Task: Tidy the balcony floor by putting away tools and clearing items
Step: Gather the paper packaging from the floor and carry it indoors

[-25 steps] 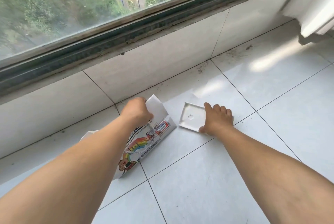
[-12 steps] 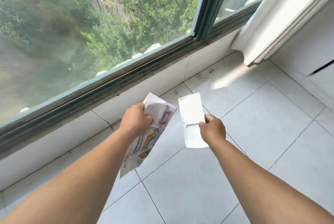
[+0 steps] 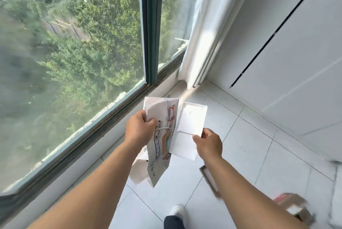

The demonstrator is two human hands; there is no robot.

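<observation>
Above the white tiled floor (image 3: 246,147): left hand (image 3: 137,130) gripping upper edge of printed white paper bag (image 3: 160,141); right hand (image 3: 209,141) pinching flat white rectangular plate (image 3: 188,127), long axis upright, immediately right of, overlapping, bag. Presumably plate into bag mouth next.

white paper bag (image 3: 160,141) with rainbow print and rope handle, crumpled, hanging tilted in the air, gripped near its top edge by left hand (image 3: 139,129); flat white rectangular tray (image 3: 188,129) held upright just right of the bag, overlapping its edge, pinched at the lower right side by right hand (image 3: 208,143)
</observation>
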